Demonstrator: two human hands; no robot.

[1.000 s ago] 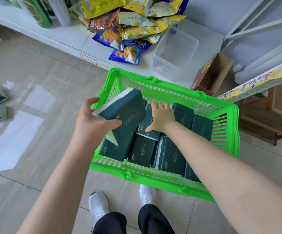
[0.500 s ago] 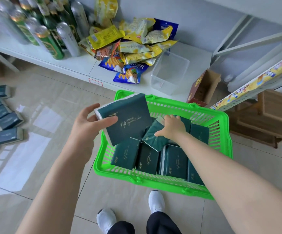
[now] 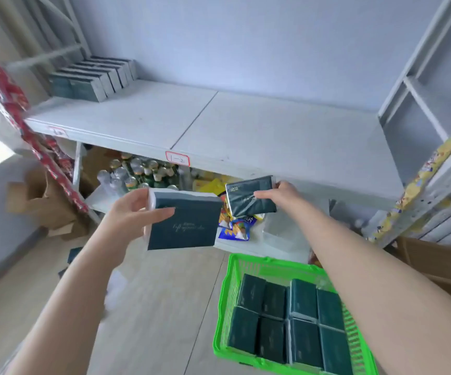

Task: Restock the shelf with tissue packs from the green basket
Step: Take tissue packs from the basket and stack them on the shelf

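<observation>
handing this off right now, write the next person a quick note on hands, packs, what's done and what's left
Hands: the left hand grips one tissue pack; the right hand holds a second pack. Both packs are in the air in front of the shelf, not yet set down.
Basket: the green basket sits on the floor at lower right with more packs inside.
Done: a row of packs stands at the shelf's back left.
Left: shelve these two, then empty the basket.

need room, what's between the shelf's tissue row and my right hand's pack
Head view: only bare white shelf board between dark green pack row and pack in right hand.
</observation>
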